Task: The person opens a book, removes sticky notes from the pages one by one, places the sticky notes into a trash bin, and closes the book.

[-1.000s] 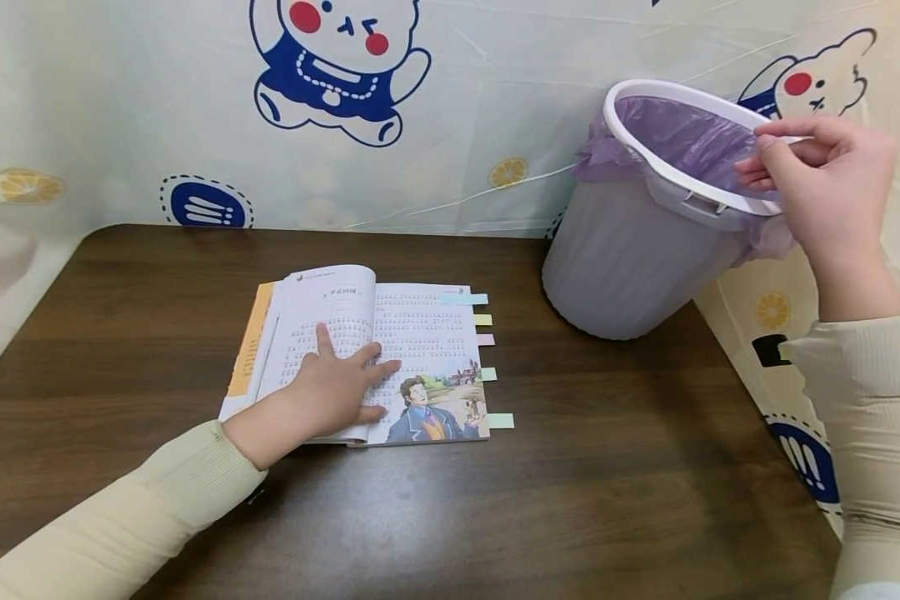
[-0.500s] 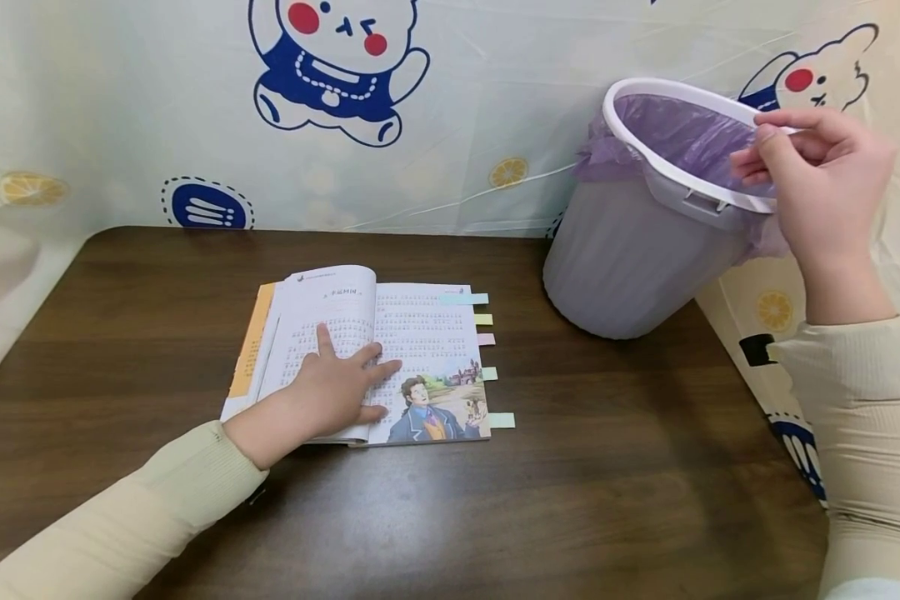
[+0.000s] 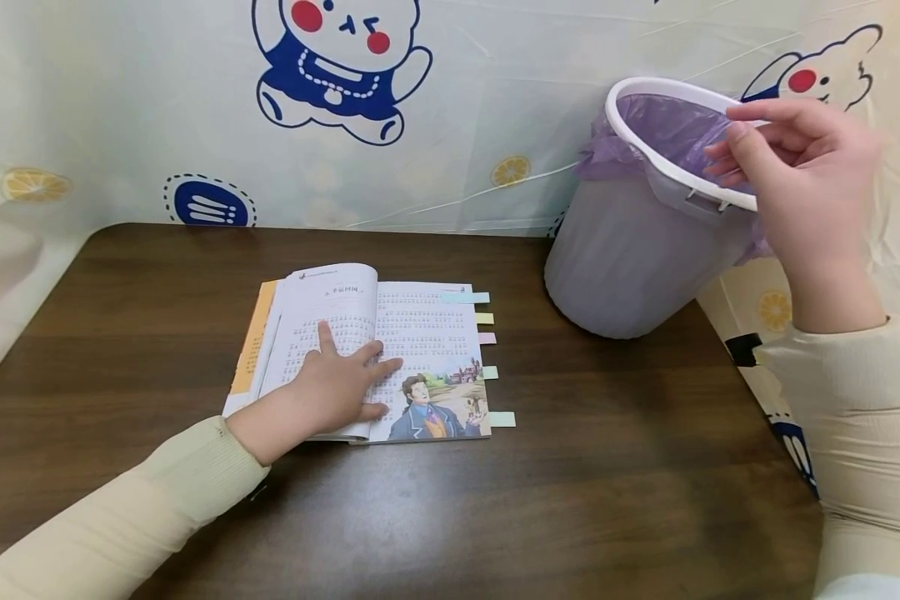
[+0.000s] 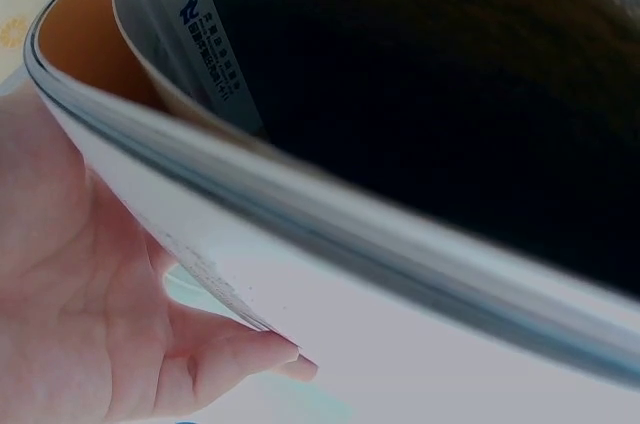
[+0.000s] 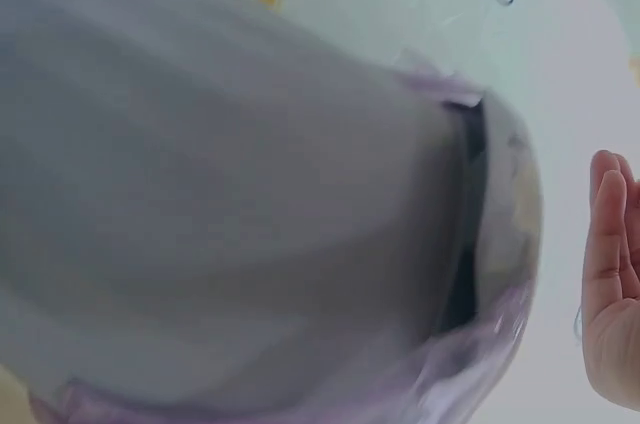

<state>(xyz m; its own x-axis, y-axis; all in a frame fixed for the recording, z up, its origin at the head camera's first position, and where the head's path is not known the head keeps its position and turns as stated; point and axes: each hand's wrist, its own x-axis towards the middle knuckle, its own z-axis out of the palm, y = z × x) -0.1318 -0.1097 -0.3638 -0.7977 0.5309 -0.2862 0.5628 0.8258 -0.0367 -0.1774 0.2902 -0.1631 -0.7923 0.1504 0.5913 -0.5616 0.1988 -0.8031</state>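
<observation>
An open book (image 3: 423, 321) with printed text and a colour picture lies on the brown table. My left hand (image 3: 328, 390) rests flat across its left page, fingers spread toward the fold. In the left wrist view, the curved page edges (image 4: 300, 214) run beside that hand. Several coloured sticky tabs (image 3: 502, 419) jut from the book's right edge. My right hand (image 3: 810, 179) is held up at the rim of a grey bin (image 3: 622, 250), fingers loosely bent, nothing visible between thumb and forefinger. The right wrist view shows the bin's side, with the fingers (image 5: 607, 244) apart from its rim.
A purple liner bag (image 3: 663, 125) lines the bin and folds over its white rim. The bin stands at the back right of the table (image 3: 435, 517). A printed cloth (image 3: 480, 125) with bears and orange slices hangs behind.
My right hand has shifted a little left over the bin's rim, and its thumb and forefinger have parted slightly. The left hand and the book have stayed put.
</observation>
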